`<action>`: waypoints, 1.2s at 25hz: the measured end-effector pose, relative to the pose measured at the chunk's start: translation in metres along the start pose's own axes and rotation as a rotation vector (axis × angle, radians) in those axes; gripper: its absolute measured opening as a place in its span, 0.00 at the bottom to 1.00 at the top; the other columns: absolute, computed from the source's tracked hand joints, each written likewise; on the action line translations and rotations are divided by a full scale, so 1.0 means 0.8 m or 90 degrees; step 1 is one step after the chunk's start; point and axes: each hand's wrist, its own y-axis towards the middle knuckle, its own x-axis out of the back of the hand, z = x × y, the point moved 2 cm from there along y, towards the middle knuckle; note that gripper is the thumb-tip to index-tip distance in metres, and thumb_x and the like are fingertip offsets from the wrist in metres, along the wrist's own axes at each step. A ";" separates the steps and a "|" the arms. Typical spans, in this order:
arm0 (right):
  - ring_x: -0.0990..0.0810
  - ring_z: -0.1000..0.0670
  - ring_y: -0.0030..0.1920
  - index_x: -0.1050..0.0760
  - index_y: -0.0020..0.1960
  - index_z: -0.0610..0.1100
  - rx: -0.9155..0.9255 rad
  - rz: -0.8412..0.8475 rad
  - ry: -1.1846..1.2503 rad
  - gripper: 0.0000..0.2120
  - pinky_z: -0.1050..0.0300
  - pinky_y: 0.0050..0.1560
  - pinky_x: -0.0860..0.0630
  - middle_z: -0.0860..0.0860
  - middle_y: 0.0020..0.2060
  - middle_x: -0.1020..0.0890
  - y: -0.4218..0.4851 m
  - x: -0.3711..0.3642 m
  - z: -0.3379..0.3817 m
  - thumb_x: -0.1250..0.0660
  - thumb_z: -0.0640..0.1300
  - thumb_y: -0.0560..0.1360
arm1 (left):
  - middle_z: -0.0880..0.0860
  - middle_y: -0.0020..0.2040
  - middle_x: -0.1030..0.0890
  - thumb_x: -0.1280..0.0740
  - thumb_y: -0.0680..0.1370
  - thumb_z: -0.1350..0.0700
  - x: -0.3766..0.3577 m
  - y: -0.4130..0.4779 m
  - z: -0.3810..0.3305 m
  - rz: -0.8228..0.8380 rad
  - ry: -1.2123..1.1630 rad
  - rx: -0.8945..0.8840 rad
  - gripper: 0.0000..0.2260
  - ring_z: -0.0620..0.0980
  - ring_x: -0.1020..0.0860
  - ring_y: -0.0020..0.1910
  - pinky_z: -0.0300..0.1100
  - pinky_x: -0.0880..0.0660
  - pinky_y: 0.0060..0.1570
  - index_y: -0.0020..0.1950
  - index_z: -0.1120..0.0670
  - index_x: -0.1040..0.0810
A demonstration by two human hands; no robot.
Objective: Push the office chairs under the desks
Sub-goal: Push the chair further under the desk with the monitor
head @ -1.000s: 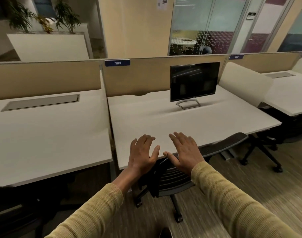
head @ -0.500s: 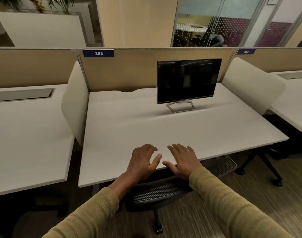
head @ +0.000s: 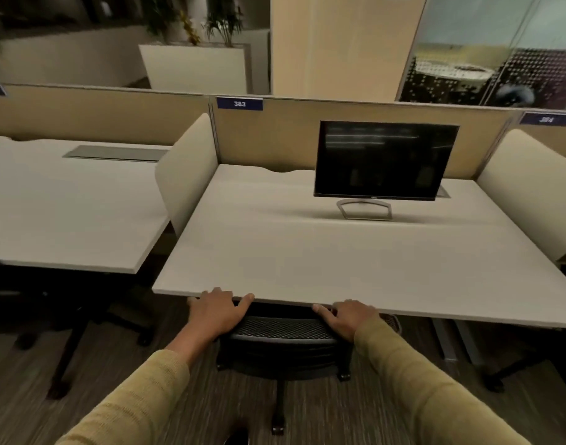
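A black mesh-backed office chair (head: 280, 330) stands at the front edge of the white desk (head: 307, 258) marked 383. Its backrest top sits just below the desk edge and its seat is hidden underneath. My left hand (head: 219, 311) grips the left end of the backrest top, fingers curled over it and touching the desk edge. On the right end of the backrest my right hand (head: 347, 317) does the same. The chair's base and casters (head: 278, 425) show on the floor in front of me.
A dark monitor (head: 384, 162) stands at the back right of desk 383. Beige side screens (head: 188, 175) flank the desk. A second white desk (head: 66, 213) lies to the left with another dark chair (head: 66, 329) beneath it. A chair base (head: 516, 370) shows at the right.
The chair has rolled forward so its back now meets the desk edge. My hands have spread apart to the two ends of the backrest. My view has shifted right and closer.
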 end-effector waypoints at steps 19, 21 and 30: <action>0.30 0.49 0.38 0.30 0.40 0.49 0.050 -0.282 -0.008 0.28 0.52 0.43 0.35 0.52 0.37 0.28 -0.306 -0.116 -0.061 0.53 0.71 0.78 | 0.45 0.33 0.24 0.51 0.75 0.27 -0.064 -0.332 -0.056 -0.249 -0.032 -0.052 0.31 0.48 0.24 0.38 0.51 0.35 0.50 0.33 0.49 0.25; 0.29 0.50 0.38 0.30 0.41 0.49 0.043 -0.283 0.010 0.29 0.52 0.43 0.35 0.53 0.36 0.27 -0.340 -0.127 -0.065 0.54 0.72 0.77 | 0.45 0.33 0.24 0.51 0.76 0.28 -0.065 -0.356 -0.057 -0.282 -0.021 -0.086 0.30 0.47 0.25 0.37 0.50 0.36 0.49 0.32 0.49 0.25; 0.29 0.50 0.36 0.32 0.39 0.50 0.029 -0.347 0.038 0.29 0.53 0.41 0.36 0.54 0.34 0.29 -0.422 -0.160 -0.111 0.58 0.73 0.75 | 0.45 0.33 0.25 0.51 0.77 0.28 -0.078 -0.413 -0.095 -0.312 -0.028 -0.135 0.29 0.47 0.25 0.36 0.51 0.34 0.50 0.33 0.47 0.25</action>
